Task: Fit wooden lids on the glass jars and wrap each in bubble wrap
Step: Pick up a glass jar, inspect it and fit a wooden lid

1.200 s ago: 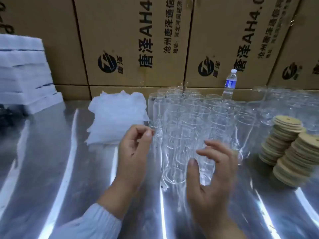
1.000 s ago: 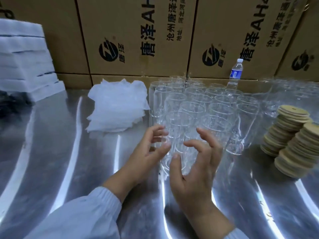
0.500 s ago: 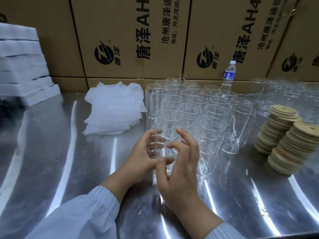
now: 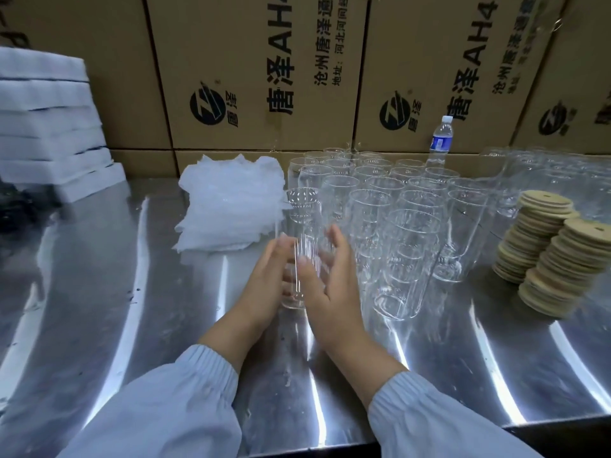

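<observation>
I see the left hand (image 4: 266, 279) and right hand (image 4: 329, 289) clasping one clear jar (image 4: 303, 249) at centre, crowded glass jars (image 4: 413, 209) just behind. Crumpled bubble wrap (image 4: 231, 206) lies upper left and stacked round wooden lids (image 4: 558, 256) sit right, on the shiny steel desk (image 4: 99, 292).

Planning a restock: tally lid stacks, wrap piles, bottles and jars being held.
Lid stacks: 2
Wrap pile: 1
Bottle: 1
Held jar: 1
Total: 5
</observation>
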